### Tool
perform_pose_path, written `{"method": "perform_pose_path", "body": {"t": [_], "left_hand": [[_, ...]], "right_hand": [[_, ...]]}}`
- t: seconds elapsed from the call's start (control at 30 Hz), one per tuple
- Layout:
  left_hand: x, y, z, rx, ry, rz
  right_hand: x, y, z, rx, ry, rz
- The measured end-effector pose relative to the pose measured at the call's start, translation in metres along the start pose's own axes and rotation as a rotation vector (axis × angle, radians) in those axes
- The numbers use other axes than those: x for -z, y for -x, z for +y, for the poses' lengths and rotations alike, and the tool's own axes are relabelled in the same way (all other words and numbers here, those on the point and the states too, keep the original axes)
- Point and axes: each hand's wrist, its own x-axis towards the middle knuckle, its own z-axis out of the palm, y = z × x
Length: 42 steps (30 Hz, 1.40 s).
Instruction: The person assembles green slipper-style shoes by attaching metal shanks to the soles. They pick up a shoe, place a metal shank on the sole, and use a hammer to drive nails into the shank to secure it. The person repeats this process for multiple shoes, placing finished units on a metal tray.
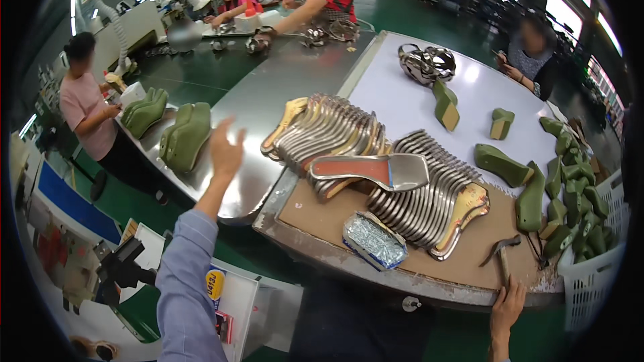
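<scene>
My left hand (pixel 227 149) reaches out with its fingers spread and holds nothing. It is just right of a group of green shoe lasts (pixel 186 137) at the end of a metal tabletop (pixel 251 181). At the table's near edge, my right hand (pixel 508 306) has its fingers closed at the handle end of a hammer (pixel 504 265), whose head lies on the brown board. Left of the hammer, two rows of silver-edged shoe soles (pixel 429 194) stand packed together. One sole with a reddish face (pixel 349 167) lies across them. A small open box of nails (pixel 376 240) sits in front.
Loose green lasts (pixel 503 164) lie on the white tabletop (pixel 382 87), with many more heaped by a white basket (pixel 594 288) at right. Silver strappy shoes (pixel 427 64) stand at the back. A person in pink (pixel 90 104) stands left; others work beyond the tables.
</scene>
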Motion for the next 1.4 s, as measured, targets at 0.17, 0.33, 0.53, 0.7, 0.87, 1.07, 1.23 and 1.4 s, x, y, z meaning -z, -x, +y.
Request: {"method": "perform_pose_path", "body": {"t": [0.17, 0.33, 0.53, 0.7, 0.87, 1.07, 1.23, 1.4], "left_hand": [[-0.046, 0.035, 0.212, -0.435, 0.282, -0.642], [-0.045, 0.03, 0.221, -0.391, 0.197, -0.563], [-0.004, 0.033, 0.232, 0.238, 0.845, -0.241], [0.047, 0.082, 0.274, 0.517, 1.06, -0.177], [0.069, 0.174, 0.204, 0.706, 1.148, -0.429], [0.13, 0.22, 0.252, 0.976, 0.911, -0.408], [0.146, 0.229, 0.261, 1.08, 0.827, -0.412], [0.129, 0.236, 0.283, 1.115, 1.001, -0.426]], "right_hand": [[0.019, 0.001, 0.001, -0.007, -0.06, 0.0], [0.028, -0.02, 0.017, -0.001, -0.226, -0.001], [0.009, -0.09, 0.046, -0.176, -0.3, 0.234], [-0.036, -0.176, 0.038, -0.369, -0.076, 0.035], [-0.075, -0.228, 0.025, -0.071, 0.031, 0.18], [-0.085, -0.279, -0.006, -0.12, -0.126, -0.055], [-0.044, -0.244, 0.082, -0.505, 0.122, 0.201], [-0.045, -0.172, 0.15, -0.658, -0.128, -0.064]]}}
